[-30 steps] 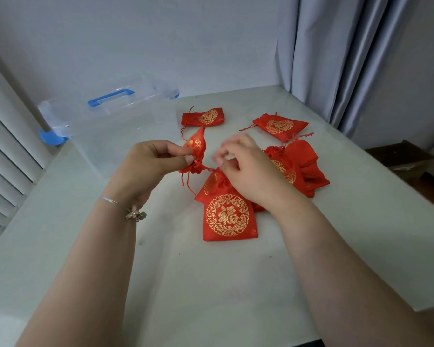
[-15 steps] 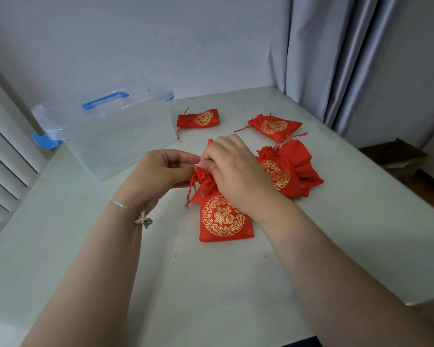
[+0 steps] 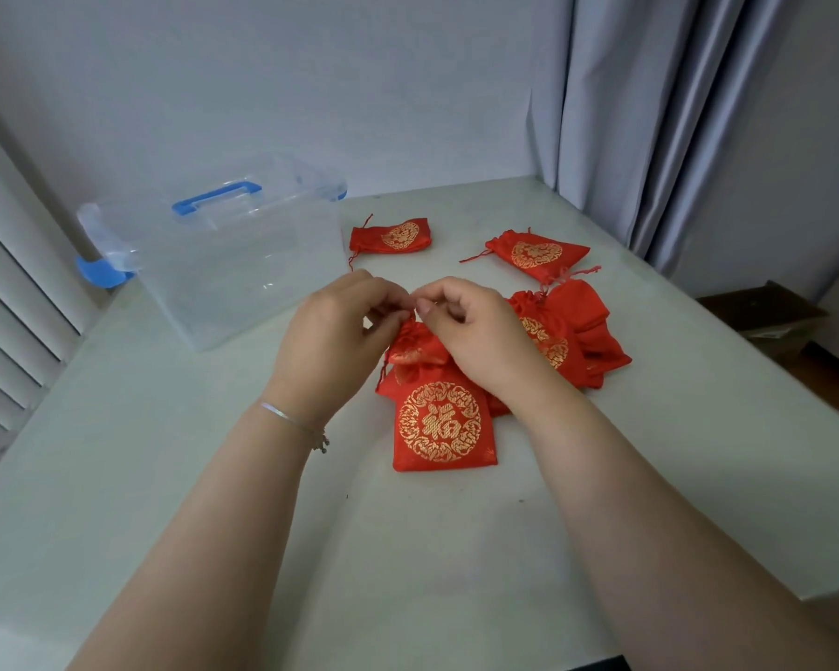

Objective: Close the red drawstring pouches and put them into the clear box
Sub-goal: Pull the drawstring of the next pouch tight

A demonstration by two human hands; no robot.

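In the middle of the frame the left hand and the right hand meet above a small red drawstring pouch. Their fingertips pinch at its gathered mouth, probably on the cords, though the cords themselves are too thin to see. This pouch lies on a bigger flat pouch with a gold emblem. The step in hand seems to be the closing of the small pouch. I judge the next move needs an outward pull of both cords, then carrying the pouch to the clear box at the upper left, which looks open and holds no pouch. Other pouches wait: a pile right of the hands and two more behind.
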